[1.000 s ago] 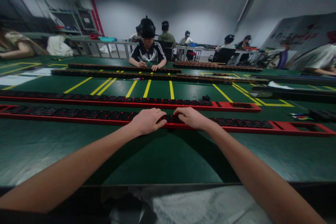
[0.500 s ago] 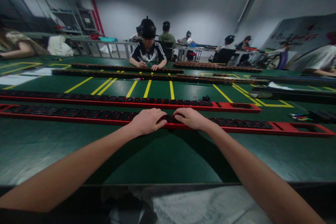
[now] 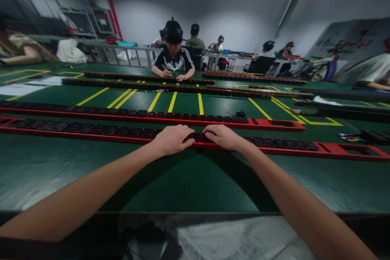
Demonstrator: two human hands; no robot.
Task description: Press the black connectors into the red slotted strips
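Observation:
A long red rail [image 3: 283, 152] holding a row of square black parts [image 3: 115, 130] lies across the green table in front of me. My left hand [image 3: 173, 139] is closed over the rail near its middle, fingers bent across the top and the thumb on the near side. Just to the right, my right hand [image 3: 224, 136] is closed over the same rail with curled fingers. A short stretch of black parts shows between the two hands. The fingertips are partly hidden, so any small piece under them cannot be made out.
Behind lies a second red rail [image 3: 292, 125] with black parts and a small black piece [image 3: 240, 113] beside it. Farther off are dark strips [image 3: 137, 84] and a co-worker [image 3: 173, 59] seated opposite. Coloured wires [image 3: 350, 136] lie at right, papers [image 3: 18, 89] at left.
The whole view has shifted very slightly. Both hands keep their place on the red rail, with no clear movement of the parts.

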